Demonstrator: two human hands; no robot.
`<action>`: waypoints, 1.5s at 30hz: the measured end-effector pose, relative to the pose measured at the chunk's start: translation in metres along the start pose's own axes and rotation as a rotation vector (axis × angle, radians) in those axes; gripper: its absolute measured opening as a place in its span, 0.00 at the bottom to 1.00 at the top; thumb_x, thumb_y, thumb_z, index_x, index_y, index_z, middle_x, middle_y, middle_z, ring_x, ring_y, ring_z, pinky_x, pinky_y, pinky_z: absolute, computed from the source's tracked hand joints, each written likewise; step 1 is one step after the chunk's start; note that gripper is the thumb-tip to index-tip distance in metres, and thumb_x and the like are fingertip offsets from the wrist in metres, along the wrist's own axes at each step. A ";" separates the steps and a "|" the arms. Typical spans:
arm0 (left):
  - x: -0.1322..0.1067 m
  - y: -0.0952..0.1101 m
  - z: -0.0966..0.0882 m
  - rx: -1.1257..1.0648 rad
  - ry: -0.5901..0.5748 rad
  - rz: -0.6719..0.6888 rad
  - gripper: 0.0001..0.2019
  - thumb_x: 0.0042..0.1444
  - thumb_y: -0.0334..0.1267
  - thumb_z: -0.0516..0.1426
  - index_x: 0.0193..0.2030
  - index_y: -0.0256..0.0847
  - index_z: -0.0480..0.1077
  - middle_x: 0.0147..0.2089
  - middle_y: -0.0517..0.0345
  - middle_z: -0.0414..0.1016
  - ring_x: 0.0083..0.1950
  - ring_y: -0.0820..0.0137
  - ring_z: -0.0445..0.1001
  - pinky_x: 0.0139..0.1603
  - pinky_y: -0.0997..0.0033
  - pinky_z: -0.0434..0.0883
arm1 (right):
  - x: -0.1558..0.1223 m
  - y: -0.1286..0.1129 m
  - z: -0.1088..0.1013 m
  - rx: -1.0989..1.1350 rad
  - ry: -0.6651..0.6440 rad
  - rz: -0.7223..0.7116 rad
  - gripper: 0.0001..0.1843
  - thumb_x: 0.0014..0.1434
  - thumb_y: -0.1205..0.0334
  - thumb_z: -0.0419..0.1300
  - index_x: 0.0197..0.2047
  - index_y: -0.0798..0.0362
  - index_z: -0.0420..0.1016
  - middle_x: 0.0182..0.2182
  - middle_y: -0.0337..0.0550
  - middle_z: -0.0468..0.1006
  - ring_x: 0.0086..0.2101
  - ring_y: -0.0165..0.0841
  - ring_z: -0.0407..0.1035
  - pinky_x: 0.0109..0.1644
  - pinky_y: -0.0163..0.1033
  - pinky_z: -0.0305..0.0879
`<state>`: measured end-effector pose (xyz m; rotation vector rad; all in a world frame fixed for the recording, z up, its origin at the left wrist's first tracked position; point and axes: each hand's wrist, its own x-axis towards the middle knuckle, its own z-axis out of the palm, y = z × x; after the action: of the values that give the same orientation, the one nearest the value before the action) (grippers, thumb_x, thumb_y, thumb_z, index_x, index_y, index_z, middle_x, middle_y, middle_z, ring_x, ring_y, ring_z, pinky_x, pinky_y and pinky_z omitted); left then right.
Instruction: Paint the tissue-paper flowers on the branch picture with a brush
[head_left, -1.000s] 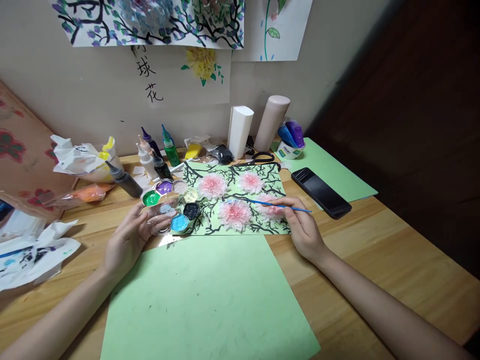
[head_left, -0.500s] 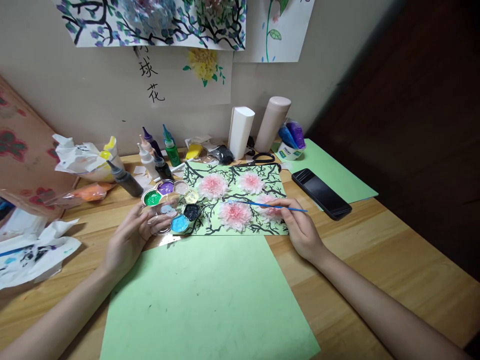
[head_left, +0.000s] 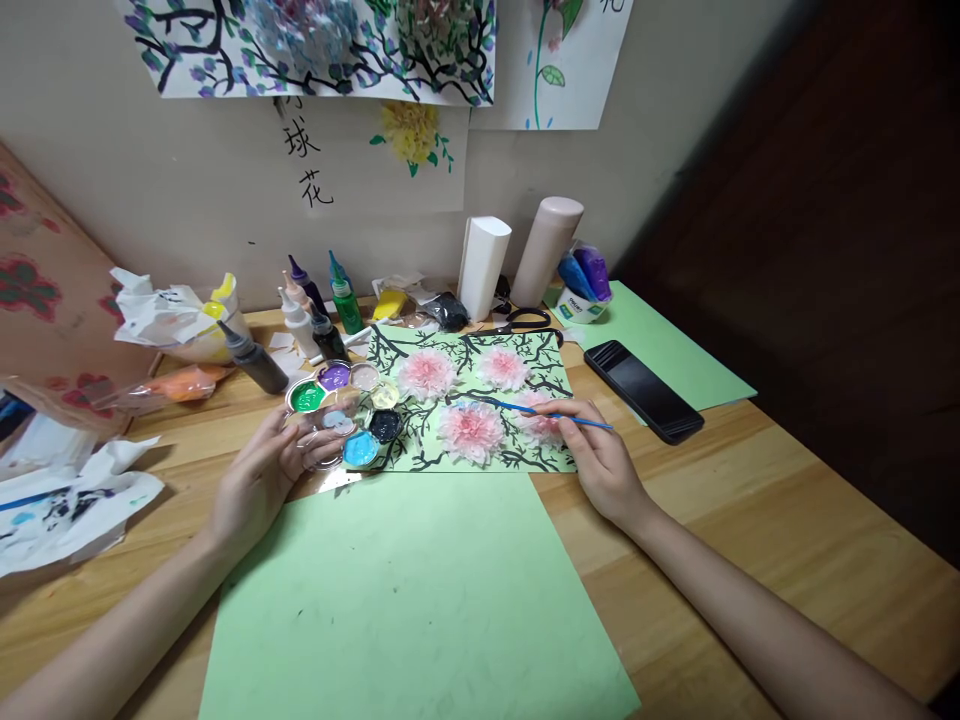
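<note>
My right hand (head_left: 600, 458) pinches a thin blue paintbrush (head_left: 551, 413), its tip over the black branches between the pink paper flowers (head_left: 470, 430) on a small green picture (head_left: 469, 400). My left hand (head_left: 259, 478) curls its fingers round the near edge of a clear round paint palette (head_left: 341, 412) with green, purple, blue and black wells. The palette overlaps the picture's left edge. A large blank green sheet (head_left: 412, 600) lies on the wooden table in front of me, between my forearms.
Paint squeeze bottles (head_left: 315, 310) stand behind the palette. Crumpled stained paper (head_left: 67, 505) lies at the left. Scissors (head_left: 517, 322), two tall containers (head_left: 517, 255), a small tub (head_left: 581, 300) and a black phone (head_left: 643, 390) on another green sheet sit at the back right. Painted pictures hang on the wall.
The brush tip has shifted slightly left along the branch. My left hand stays on the palette. The view has tilted down a little.
</note>
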<state>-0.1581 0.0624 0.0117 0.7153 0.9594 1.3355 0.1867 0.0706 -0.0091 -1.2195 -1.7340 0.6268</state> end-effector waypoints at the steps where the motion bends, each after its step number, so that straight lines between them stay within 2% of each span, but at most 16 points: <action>1: 0.000 0.000 0.001 0.000 -0.002 -0.003 0.07 0.56 0.29 0.54 0.41 0.39 0.70 0.32 0.60 0.75 0.38 0.67 0.78 0.46 0.68 0.76 | 0.000 0.000 0.001 -0.002 -0.007 -0.003 0.14 0.65 0.56 0.47 0.45 0.47 0.72 0.43 0.44 0.73 0.47 0.36 0.66 0.53 0.42 0.62; 7: 0.000 0.001 0.000 -0.001 0.012 -0.024 0.08 0.56 0.30 0.55 0.43 0.39 0.69 0.33 0.59 0.75 0.39 0.67 0.78 0.46 0.68 0.75 | 0.003 -0.002 0.002 0.020 -0.025 0.036 0.15 0.65 0.55 0.47 0.44 0.48 0.73 0.44 0.44 0.74 0.49 0.37 0.66 0.53 0.44 0.62; 12: 0.000 0.000 -0.003 0.003 -0.022 -0.013 0.08 0.57 0.30 0.54 0.43 0.40 0.70 0.34 0.59 0.75 0.41 0.67 0.77 0.47 0.68 0.75 | 0.002 -0.003 0.001 0.030 -0.019 0.050 0.15 0.65 0.55 0.47 0.44 0.48 0.73 0.45 0.44 0.74 0.49 0.37 0.66 0.55 0.45 0.61; 18: -0.001 0.001 0.001 0.061 -0.022 -0.024 0.12 0.56 0.35 0.56 0.48 0.42 0.68 0.41 0.57 0.77 0.46 0.62 0.77 0.47 0.67 0.75 | 0.000 -0.004 0.001 0.039 0.015 0.021 0.14 0.65 0.56 0.47 0.46 0.46 0.72 0.45 0.43 0.74 0.48 0.36 0.67 0.52 0.44 0.62; 21: -0.002 0.002 0.003 0.072 -0.023 -0.016 0.12 0.55 0.35 0.57 0.47 0.41 0.68 0.44 0.54 0.77 0.47 0.60 0.77 0.47 0.66 0.74 | -0.006 -0.012 0.008 0.039 0.085 -0.075 0.14 0.66 0.60 0.46 0.46 0.45 0.71 0.43 0.43 0.75 0.48 0.37 0.67 0.52 0.45 0.62; 23: -0.003 0.002 0.004 0.073 -0.023 -0.018 0.12 0.55 0.35 0.57 0.47 0.41 0.67 0.46 0.53 0.76 0.47 0.60 0.77 0.48 0.65 0.73 | -0.011 -0.021 0.019 0.035 0.100 -0.189 0.14 0.65 0.62 0.46 0.47 0.44 0.71 0.42 0.43 0.75 0.46 0.38 0.67 0.51 0.46 0.62; 27: -0.002 0.000 0.002 0.060 -0.061 -0.011 0.13 0.55 0.36 0.56 0.48 0.41 0.64 0.48 0.51 0.75 0.49 0.59 0.76 0.49 0.63 0.72 | -0.019 -0.042 0.050 0.000 -0.071 -0.416 0.17 0.62 0.66 0.47 0.51 0.44 0.68 0.41 0.44 0.76 0.44 0.38 0.68 0.46 0.46 0.64; 30: -0.001 -0.003 -0.002 0.062 -0.080 0.004 0.14 0.56 0.37 0.55 0.50 0.41 0.62 0.50 0.49 0.75 0.50 0.59 0.75 0.50 0.63 0.71 | -0.018 -0.051 0.068 -0.031 -0.167 -0.479 0.20 0.61 0.68 0.48 0.55 0.43 0.65 0.43 0.43 0.77 0.44 0.38 0.68 0.46 0.46 0.63; 34: -0.001 -0.006 -0.004 0.053 -0.102 0.006 0.13 0.57 0.37 0.55 0.49 0.42 0.61 0.52 0.49 0.74 0.50 0.58 0.76 0.49 0.61 0.71 | -0.015 -0.053 0.078 -0.052 -0.174 -0.461 0.20 0.61 0.70 0.49 0.55 0.44 0.64 0.44 0.42 0.77 0.45 0.37 0.67 0.47 0.45 0.62; 41: -0.001 -0.005 -0.005 0.045 -0.102 -0.009 0.14 0.56 0.37 0.56 0.48 0.42 0.60 0.51 0.50 0.74 0.49 0.58 0.76 0.49 0.60 0.70 | -0.018 -0.051 0.074 -0.018 -0.169 -0.470 0.20 0.61 0.70 0.49 0.54 0.45 0.64 0.44 0.44 0.76 0.45 0.38 0.66 0.47 0.46 0.62; 43: -0.001 -0.004 -0.005 0.053 -0.091 -0.005 0.14 0.56 0.37 0.56 0.49 0.41 0.61 0.50 0.49 0.74 0.50 0.58 0.75 0.49 0.61 0.70 | -0.018 -0.049 0.072 0.020 -0.122 -0.430 0.18 0.62 0.69 0.47 0.53 0.45 0.65 0.43 0.44 0.75 0.45 0.38 0.66 0.46 0.47 0.63; 45: -0.001 -0.003 -0.004 0.057 -0.082 -0.006 0.14 0.56 0.37 0.56 0.49 0.41 0.62 0.50 0.50 0.75 0.51 0.58 0.75 0.50 0.62 0.70 | -0.015 -0.044 0.067 0.061 -0.014 -0.398 0.16 0.63 0.67 0.45 0.50 0.45 0.67 0.41 0.45 0.75 0.44 0.39 0.67 0.46 0.48 0.63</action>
<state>-0.1604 0.0603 0.0076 0.8036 0.9361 1.2680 0.1090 0.0462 -0.0110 -0.7963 -1.8854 0.4455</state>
